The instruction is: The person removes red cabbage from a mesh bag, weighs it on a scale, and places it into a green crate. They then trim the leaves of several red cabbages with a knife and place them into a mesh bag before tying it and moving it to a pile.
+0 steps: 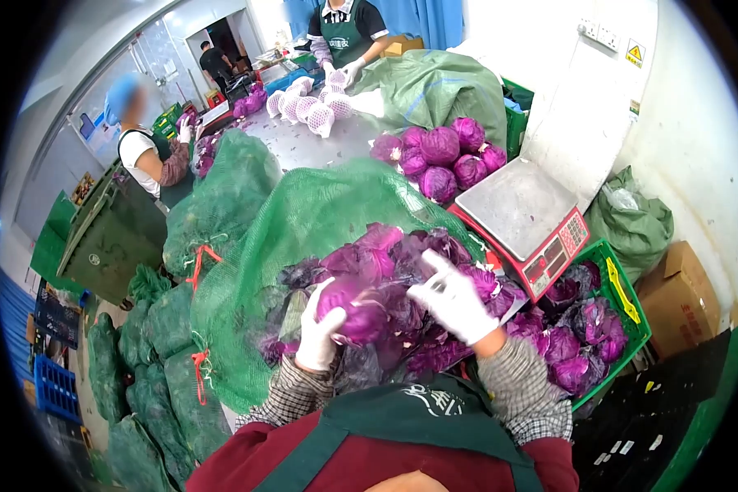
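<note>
My left hand (318, 328), in a white glove, grips a purple cabbage (354, 312) from its left side; the cabbage is slightly blurred. To the right, my right hand (453, 299), also gloved, has its fingers apart and nothing in them. It hovers over loose purple cabbage leaves (422, 344). Beneath both hands, leaves and cabbages lie heaped on and in front of an open green mesh sack (303, 205). Trimmed cabbages (440, 148) are piled beyond the sack on the metal table (279, 139).
A red scale (521, 209) stands right of the heap, above a green crate (623, 328) of cabbage leaves. Full mesh sacks (172, 328) crowd the left. Across the table a co-worker (344, 37) handles foam-netted cabbages (312, 107); another person (143, 148) stands at left.
</note>
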Demonstrator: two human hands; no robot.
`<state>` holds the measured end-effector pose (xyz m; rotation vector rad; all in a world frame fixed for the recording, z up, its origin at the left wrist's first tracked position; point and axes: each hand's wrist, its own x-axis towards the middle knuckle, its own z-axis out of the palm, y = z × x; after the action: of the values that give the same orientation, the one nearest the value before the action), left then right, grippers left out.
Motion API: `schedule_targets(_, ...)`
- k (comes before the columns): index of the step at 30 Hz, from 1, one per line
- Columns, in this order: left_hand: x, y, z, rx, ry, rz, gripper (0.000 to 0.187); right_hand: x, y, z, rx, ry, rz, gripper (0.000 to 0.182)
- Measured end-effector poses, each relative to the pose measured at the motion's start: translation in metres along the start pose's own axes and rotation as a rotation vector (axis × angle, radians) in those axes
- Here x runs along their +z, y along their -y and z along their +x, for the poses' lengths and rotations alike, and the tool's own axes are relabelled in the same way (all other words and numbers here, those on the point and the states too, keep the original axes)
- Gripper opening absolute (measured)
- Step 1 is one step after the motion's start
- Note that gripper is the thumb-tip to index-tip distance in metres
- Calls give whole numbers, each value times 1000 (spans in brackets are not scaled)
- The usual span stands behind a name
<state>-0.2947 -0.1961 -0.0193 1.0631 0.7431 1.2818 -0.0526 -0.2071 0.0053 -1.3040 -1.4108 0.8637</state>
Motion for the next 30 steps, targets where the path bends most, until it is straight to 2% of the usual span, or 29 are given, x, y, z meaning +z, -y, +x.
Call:
schedule_targets(2, 13, -3, -3, 104, 1, 226, 74, 19, 34, -16, -6, 175, 184, 49)
schedule_targets(4, 13, -1, -3, 192, 71, 375, 80, 29, 29, -16, -396, 125, -136, 45)
schedule_targets(5, 16, -3, -3, 193, 83, 354, 81, 26, 28, -15, -265, 190, -84, 39)
schedule_targets(6, 18, -4, -2, 197, 96, 333, 81, 23, 27, -13, -240, 205, -107, 37)
schedule_targets(8, 12, -2, -2, 275, 90, 516, 81, 17, 24, -11, -195, 242, -157, 32)
schedule_targets(9, 10, -1, -2, 313, 83, 606, 81, 19, 23, -11, -408, 154, -295, 19)
schedule_targets(12, 15, -9, -7, 154, 86, 444, 80, 19, 12, -8, -505, 12, -467, 13)
schedule_targets(13, 15, -13, -5, 142, 147, 421, 83, 17, 9, -3, -522, -82, -422, 11)
schedule_targets(14, 16, -16, -8, 32, 183, 216, 84, 12, 7, 2, -383, -112, -444, 14)
schedule_targets(16, 18, -20, -14, -180, 251, -199, 87, 7, -23, 16, -304, -259, -412, 12)
schedule_targets(18, 5, -12, -14, -349, 361, -383, 90, -1, -45, 23, -302, -301, -463, 13)
schedule_targets(19, 4, -10, -11, -448, 395, -531, 90, -5, -53, 22, -196, -238, -513, 16)
schedule_targets(22, -3, -5, -3, -532, 432, -658, 92, 1, -44, 11, -83, -185, -166, 25)
schedule_targets(23, -5, -4, -1, -507, 418, -644, 92, 2, -29, 4, -11, -103, 0, 34)
schedule_targets(24, -15, 4, 1, -557, 385, -640, 93, 2, -4, -3, -54, -30, 169, 31)
schedule_targets(25, -25, 12, 3, -606, 351, -637, 93, 1, 12, -9, -46, 79, 199, 29)
schedule_targets(26, -24, 8, 4, -574, 414, -559, 93, 0, 23, -13, -39, 184, 229, 27)
schedule_targets(28, -18, -4, 6, -506, 539, -401, 93, 1, 39, -20, -179, 264, 280, 25)
schedule_targets(29, -14, -7, 10, -490, 610, -381, 91, 3, 35, -20, -298, 274, 127, 25)
schedule_targets(30, -12, -8, 12, -472, 677, -361, 89, 4, 34, -21, -327, 311, 101, 28)
